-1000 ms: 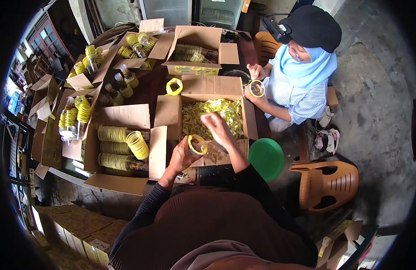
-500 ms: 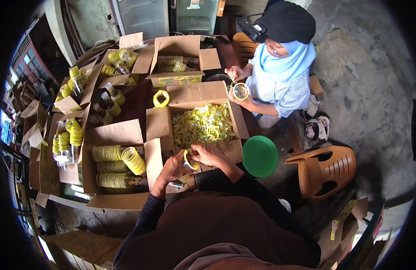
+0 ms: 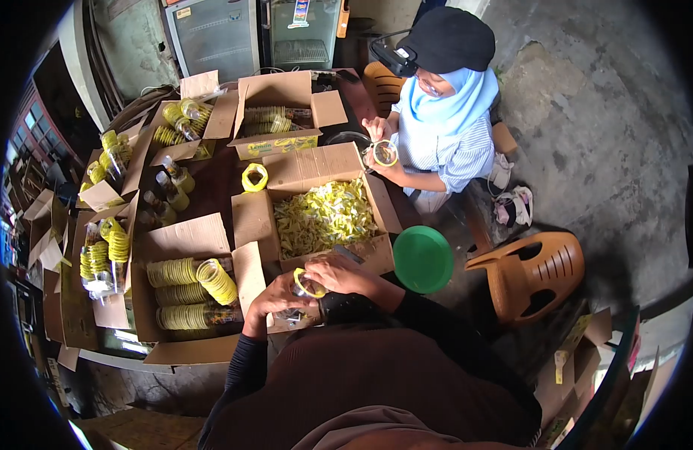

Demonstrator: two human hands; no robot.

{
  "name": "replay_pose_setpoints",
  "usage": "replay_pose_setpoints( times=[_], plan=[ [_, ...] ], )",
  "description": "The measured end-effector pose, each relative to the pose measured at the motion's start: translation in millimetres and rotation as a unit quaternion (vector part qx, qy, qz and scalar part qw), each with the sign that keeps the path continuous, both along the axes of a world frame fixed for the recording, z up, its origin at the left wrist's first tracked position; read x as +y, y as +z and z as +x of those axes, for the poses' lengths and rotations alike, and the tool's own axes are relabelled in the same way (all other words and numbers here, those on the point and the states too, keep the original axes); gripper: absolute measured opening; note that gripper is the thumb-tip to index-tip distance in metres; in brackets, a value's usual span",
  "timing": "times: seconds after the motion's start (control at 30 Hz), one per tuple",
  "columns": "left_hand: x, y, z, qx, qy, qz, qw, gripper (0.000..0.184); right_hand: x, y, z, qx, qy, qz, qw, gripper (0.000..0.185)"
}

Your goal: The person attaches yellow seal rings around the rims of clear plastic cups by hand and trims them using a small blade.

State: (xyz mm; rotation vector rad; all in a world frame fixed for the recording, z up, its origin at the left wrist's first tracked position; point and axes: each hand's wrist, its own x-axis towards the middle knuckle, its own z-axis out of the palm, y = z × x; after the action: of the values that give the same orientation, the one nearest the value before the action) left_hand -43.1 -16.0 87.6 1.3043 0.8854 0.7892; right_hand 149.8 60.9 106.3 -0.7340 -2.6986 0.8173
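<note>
In front of my body, a small clear plastic cup with a yellow rim [image 3: 299,279] sits between my two hands. My left hand [image 3: 275,295] is closed round its side. My right hand [image 3: 337,271] has its fingers pressed together at the rim on the other side. Beyond the hands, an open cardboard box [image 3: 260,227] holds a heap of small yellow-and-white wrapped packets [image 3: 325,217]. A dark grey strip [image 3: 348,254] lies just beyond my right hand; its kind does not show clearly.
Left of my hands, a cardboard box [image 3: 183,236] holds stacks of yellow-rimmed cups [image 3: 216,282]. More boxes stand farther back. A green round plastic lid or basin [image 3: 423,259] and an orange plastic chair [image 3: 532,276] are at right. Across the table, a co-worker [image 3: 444,142] holds a similar cup.
The view has shifted, so the boxes appear slightly left and lower. My hands stay at the cup, whose rim is tilted differently. The co-worker's hands have moved closer together over their cup.
</note>
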Motion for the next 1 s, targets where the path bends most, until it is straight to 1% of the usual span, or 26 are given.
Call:
replay_pose_setpoints(
  times=[0.03,0.07,0.13,0.17,0.23,0.27,0.3,0.33,0.37,0.4,0.43,0.47,0.5,0.53,0.6,0.63,0.67,0.7,0.73,0.77,0.8,0.83,0.9,0.93,1.0],
  plan=[
    [-2,4,3,-0.006,-0.016,-0.034,0.999,0.045,-2,0,2,0.001,0.007,-0.002,1.000,0.022],
    [-4,0,4,-0.008,-0.012,-0.035,0.999,0.045,-5,3,4,-0.001,0.012,-0.003,1.000,0.022],
    [-7,-15,5,-0.106,-0.067,-0.047,0.991,0.049,-10,6,11,0.018,0.031,0.022,0.999,0.022],
    [-9,-27,6,-0.106,-0.062,-0.048,0.991,0.049,-12,7,15,0.019,0.036,0.021,0.999,0.022],
    [-11,-56,4,-0.086,-0.104,-0.047,0.990,0.044,-15,8,23,-0.005,0.043,-0.013,0.999,0.022],
    [-15,-56,-4,-0.300,-0.141,-0.279,0.901,0.037,-16,4,26,-0.002,0.034,-0.029,0.999,0.023],
    [-18,-57,1,-0.297,-0.138,-0.278,0.903,0.037,-20,2,30,0.001,0.036,-0.029,0.999,0.023],
    [-17,-58,9,-0.139,-0.127,-0.184,0.965,0.040,-21,1,33,0.012,0.032,-0.032,0.999,0.025],
    [-14,-49,19,0.025,-0.114,-0.081,0.990,0.042,-19,3,36,0.024,0.026,-0.033,0.999,0.027],
    [-13,-36,28,0.106,-0.078,-0.007,0.991,0.052,-18,8,38,0.027,0.022,-0.090,0.995,0.028],
    [-19,-20,32,0.110,-0.083,-0.009,0.990,0.052,-18,13,40,0.031,0.017,-0.092,0.995,0.028],
    [-26,3,37,0.032,-0.021,-0.056,0.998,0.056,-15,17,42,0.018,0.015,-0.085,0.996,0.028],
    [-30,23,41,-0.047,0.041,-0.101,0.993,0.060,-12,19,45,0.002,0.013,-0.076,0.997,0.029],
    [-29,38,45,-0.049,0.035,-0.105,0.993,0.060,-10,11,47,0.032,0.000,-0.069,0.997,0.027],
    [-21,65,53,-0.049,0.040,-0.061,0.996,0.061,-10,5,49,0.035,-0.027,-0.064,0.997,0.025],
    [-18,67,57,-0.051,0.044,-0.043,0.997,0.061,-9,2,51,0.037,-0.038,-0.058,0.997,0.024],
    [-20,63,56,-0.123,0.022,-0.122,0.985,0.064,-8,1,54,0.041,-0.039,-0.058,0.997,0.024],
    [-11,39,45,-0.222,-0.088,-0.249,0.939,0.061,-8,0,57,0.047,-0.039,-0.059,0.996,0.023],
    [-1,17,48,-0.023,-0.093,-0.076,0.992,0.059,-5,-1,60,0.036,-0.025,-0.079,0.996,0.023],
    [7,11,52,0.179,-0.094,0.105,0.974,0.056,-4,-3,62,0.029,-0.012,-0.088,0.996,0.023],
    [7,14,59,0.095,-0.107,0.008,0.990,0.059,-6,-2,66,0.007,-0.007,-0.109,0.994,0.022],
    [5,12,62,0.099,-0.103,0.006,0.990,0.059,-5,2,70,-0.014,0.001,-0.124,0.992,0.021],
    [-1,3,62,0.157,-0.081,0.034,0.984,0.061,-6,-9,74,-0.009,0.026,-0.115,0.993,0.021],
    [-3,-3,63,0.155,-0.084,0.025,0.984,0.063,-5,-15,76,-0.009,0.046,-0.108,0.993,0.020],
    [-4,9,65,0.159,-0.085,0.008,0.984,0.062,-3,-17,78,0.004,0.068,-0.114,0.991,0.021]
  ],
)
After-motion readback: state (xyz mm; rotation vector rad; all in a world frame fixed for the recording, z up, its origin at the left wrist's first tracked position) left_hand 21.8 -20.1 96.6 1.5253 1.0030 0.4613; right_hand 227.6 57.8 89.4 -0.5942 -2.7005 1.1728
